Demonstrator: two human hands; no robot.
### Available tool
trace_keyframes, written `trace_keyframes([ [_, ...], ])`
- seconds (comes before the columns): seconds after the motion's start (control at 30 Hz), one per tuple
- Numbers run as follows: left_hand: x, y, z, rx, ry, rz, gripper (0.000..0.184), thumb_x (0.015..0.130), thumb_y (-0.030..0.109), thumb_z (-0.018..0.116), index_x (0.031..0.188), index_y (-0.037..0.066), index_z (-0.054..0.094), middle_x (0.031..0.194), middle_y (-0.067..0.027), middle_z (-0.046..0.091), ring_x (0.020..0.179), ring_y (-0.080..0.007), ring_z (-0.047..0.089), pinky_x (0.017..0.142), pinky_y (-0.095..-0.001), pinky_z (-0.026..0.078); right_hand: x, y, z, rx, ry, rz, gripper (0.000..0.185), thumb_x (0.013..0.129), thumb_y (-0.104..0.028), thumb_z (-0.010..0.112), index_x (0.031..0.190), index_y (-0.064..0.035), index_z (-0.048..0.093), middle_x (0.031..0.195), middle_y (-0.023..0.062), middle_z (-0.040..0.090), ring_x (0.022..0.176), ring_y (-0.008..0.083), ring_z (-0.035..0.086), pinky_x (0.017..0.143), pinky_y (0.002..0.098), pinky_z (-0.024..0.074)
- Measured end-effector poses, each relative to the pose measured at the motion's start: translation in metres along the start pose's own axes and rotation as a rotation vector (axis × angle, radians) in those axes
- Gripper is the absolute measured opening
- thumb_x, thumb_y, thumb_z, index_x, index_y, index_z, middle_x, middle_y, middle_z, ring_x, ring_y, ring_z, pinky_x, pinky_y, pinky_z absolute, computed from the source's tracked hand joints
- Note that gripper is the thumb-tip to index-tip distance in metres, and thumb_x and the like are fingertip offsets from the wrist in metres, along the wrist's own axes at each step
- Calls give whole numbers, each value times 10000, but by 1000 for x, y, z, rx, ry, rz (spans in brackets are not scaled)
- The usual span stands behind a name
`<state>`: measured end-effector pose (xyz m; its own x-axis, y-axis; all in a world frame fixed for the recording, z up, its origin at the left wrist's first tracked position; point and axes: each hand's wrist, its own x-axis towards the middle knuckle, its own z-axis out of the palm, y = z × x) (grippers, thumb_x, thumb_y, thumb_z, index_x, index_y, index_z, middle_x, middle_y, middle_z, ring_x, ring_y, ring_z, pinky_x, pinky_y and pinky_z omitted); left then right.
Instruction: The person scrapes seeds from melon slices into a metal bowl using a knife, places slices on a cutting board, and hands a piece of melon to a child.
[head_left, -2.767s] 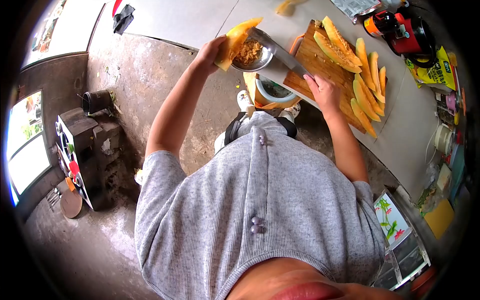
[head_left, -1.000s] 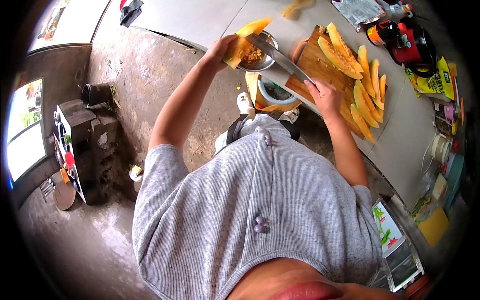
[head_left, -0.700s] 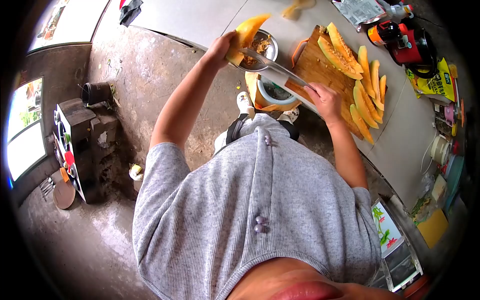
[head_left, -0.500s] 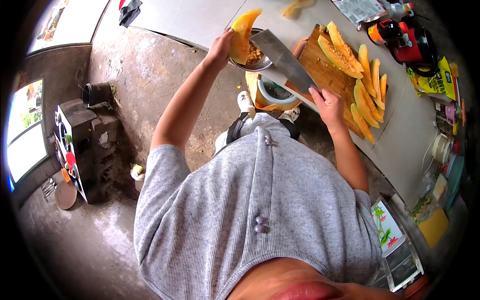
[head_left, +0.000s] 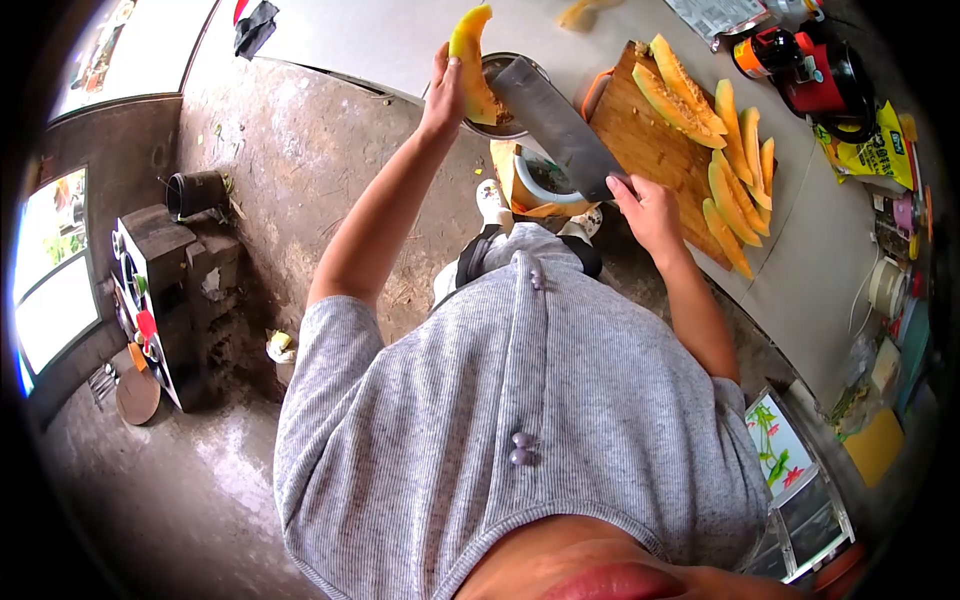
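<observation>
My left hand [head_left: 443, 95] is closed on an orange melon wedge [head_left: 472, 62], held upright over a metal bowl [head_left: 520, 62] at the counter's edge. In my right hand [head_left: 648, 212] is a cleaver [head_left: 562, 130], its broad blade pointing up and left. The blade's far end is beside the wedge's lower part, over the bowl; whether they touch I cannot tell. Seeds and pulp in the bowl are partly hidden by blade and wedge. Right of the cleaver lies a wooden cutting board [head_left: 635, 130], with several melon wedges [head_left: 735, 200] on and beside it.
Below the counter edge stands a bucket [head_left: 545, 180] near my feet. Along the counter's right side are a dark sauce bottle [head_left: 770, 55], a red-and-black container [head_left: 825, 95] and a yellow packet [head_left: 880, 150]. A dark cloth [head_left: 256, 30] hangs at the upper left.
My left hand and the melon wedge have moved slightly left, and the wedge has turned more edge-on. The cleaver has shifted a little left and down.
</observation>
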<state>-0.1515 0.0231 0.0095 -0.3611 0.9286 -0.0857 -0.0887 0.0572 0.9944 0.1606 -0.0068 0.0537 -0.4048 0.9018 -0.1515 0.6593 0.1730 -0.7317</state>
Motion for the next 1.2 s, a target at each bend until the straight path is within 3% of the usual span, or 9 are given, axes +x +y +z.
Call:
trace_keyframes([
  [0.33,-2,5,1,47,86,50,427,967,269,343,1320,32,303,1153,-114,463,1053,-183,451,909,-290,371,-2,-3,9,41,-44,35,372,850,-347,592,695,-10,575,565,170,526,501,327,524,475,376,396],
  [0.4,-5,5,-2,16,57,41,437,966,283,348,1322,35,303,1152,-113,465,1053,-184,451,908,-292,372,-1,-5,10,-49,32,13,364,861,-299,603,664,0,541,493,60,476,452,120,437,455,303,359],
  [0.5,-5,5,-2,-13,32,46,454,961,306,355,1324,37,307,1155,-112,466,1057,-185,450,908,-295,372,-2,-5,11,65,-10,37,373,863,-305,601,658,-1,530,488,56,468,451,115,421,451,303,350],
  [0.73,-6,6,-9,-166,47,-109,430,943,291,388,1278,20,395,1164,-102,499,1073,-182,470,918,-304,379,1,-6,20,128,-19,29,397,855,-347,591,679,4,539,547,178,489,461,295,489,461,364,381],
  [0.8,-8,10,-16,-217,30,-170,420,938,285,396,1261,18,417,1150,-103,514,1061,-188,487,915,-311,389,1,-7,19,151,-12,88,387,864,-287,609,625,-4,495,485,37,447,450,92,422,436,281,347],
  [0.9,-6,22,-16,-283,66,-349,398,928,274,409,1228,16,453,1127,-107,536,1033,-201,519,891,-325,415,1,4,16,183,-13,2,327,860,-254,619,673,7,553,487,34,459,450,90,425,433,274,350],
  [1.03,2,16,-23,-364,105,-513,367,911,282,466,1146,2,492,1044,-105,586,910,-225,596,806,-338,485,4,2,11,122,3,-30,346,830,-324,631,717,3,608,600,191,544,504,298,556,467,355,405],
  [1.1,3,18,-22,-363,126,-532,371,908,282,472,1147,-1,491,1052,-109,583,919,-227,594,812,-342,485,5,-1,8,146,18,-163,239,843,-219,642,825,19,648,530,90,517,477,93,470,463,268,388],
  [1.2,3,20,-20,-344,139,-547,374,906,281,478,1144,-7,489,1066,-117,580,933,-230,593,813,-351,487,9,1,10,97,56,-198,234,832,-211,653,807,22,644,584,145,564,491,120,523,479,285,408],
])
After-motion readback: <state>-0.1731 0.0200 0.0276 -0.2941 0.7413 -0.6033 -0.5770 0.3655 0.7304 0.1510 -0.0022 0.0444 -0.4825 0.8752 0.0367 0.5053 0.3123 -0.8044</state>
